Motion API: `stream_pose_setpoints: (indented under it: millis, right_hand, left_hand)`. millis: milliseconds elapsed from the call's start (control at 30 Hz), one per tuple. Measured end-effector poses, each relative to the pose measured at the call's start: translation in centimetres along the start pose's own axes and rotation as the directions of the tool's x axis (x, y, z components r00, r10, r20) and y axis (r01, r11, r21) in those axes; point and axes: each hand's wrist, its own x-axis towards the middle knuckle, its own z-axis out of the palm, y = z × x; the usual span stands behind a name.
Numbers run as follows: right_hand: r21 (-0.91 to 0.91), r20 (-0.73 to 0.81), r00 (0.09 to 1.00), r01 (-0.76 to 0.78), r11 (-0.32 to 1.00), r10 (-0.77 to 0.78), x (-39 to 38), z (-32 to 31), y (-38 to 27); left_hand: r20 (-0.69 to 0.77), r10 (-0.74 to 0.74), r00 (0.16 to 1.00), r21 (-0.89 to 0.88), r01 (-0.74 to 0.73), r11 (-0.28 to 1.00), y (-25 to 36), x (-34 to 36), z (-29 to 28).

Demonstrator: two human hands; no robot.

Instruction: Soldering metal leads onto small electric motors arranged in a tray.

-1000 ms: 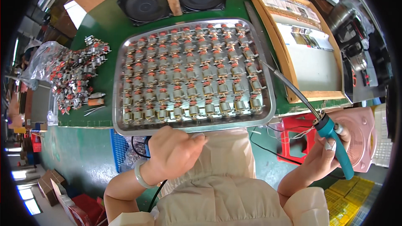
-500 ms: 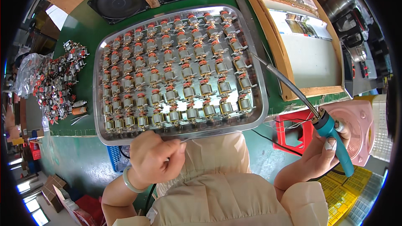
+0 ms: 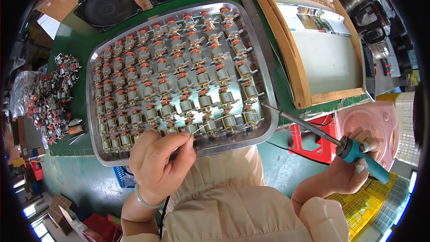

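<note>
My left hand [image 3: 163,163] pinches a thin, curved silvery wire [image 3: 205,124], which looks like solder wire, over the near side of a metal tray [image 3: 91,112]. In rows on the tray stand many small silvery electrical parts [image 3: 186,105] with orange-red tops and thin metal tabs. My right hand [image 3: 351,166] grips the teal handle of a soldering iron [image 3: 313,130]. Its tip lies by the tray's right rim, close to the wire's free end; whether tip, wire and a part touch, I cannot tell.
Left of the tray lies a heap of similar parts [image 3: 51,96] beside a clear plastic bag [image 3: 21,92]. Two black speakers [image 3: 107,4] stand at the back. On the right are a wooden-framed box [image 3: 331,62], a red stool [image 3: 309,141] and a pink plastic item [image 3: 378,121].
My left hand has risen slightly, and its wire now arches over the tray's near right corner. The iron's tip has dropped toward the near right. The whole view has shifted and tilted somewhat.
</note>
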Motion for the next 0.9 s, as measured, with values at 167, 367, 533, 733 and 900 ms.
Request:
stream_pose_setpoints:
  millis: [167, 367, 533, 733, 900]
  right_hand:
    - [0.016, 0.071, 0.997, -0.022, 1.000, 0.020, 0.5, 0.1, 0.2]
    - [0.002, 0.085, 0.995, -0.049, 0.999, 0.049, 0.6, 0.3, 0.7]
    - [0.016, 0.109, 0.993, -0.039, 0.999, 0.037, 0.6, 0.2, 1.0]
    - [0.010, 0.115, 0.992, -0.054, 0.998, 0.053, 0.5, -0.1, 1.1]
    - [0.019, 0.144, 0.988, -0.062, 0.998, 0.059, 0.5, 0.0, 1.1]
  left_hand:
    - [-0.007, -0.002, 1.000, 0.032, 0.002, 0.999, 0.0, -0.2, 0.2]
    - [-0.013, 0.002, 1.000, 0.108, -0.001, 0.994, -0.3, -0.2, 0.7]
    - [-0.021, 0.068, 0.997, 0.152, -0.064, 0.986, -0.5, 0.0, 1.1]
    - [-0.012, 0.101, 0.995, 0.184, -0.097, 0.978, -0.4, 0.2, 1.2]
    - [-0.010, 0.111, 0.994, 0.191, -0.107, 0.976, -0.5, 0.3, 1.3]
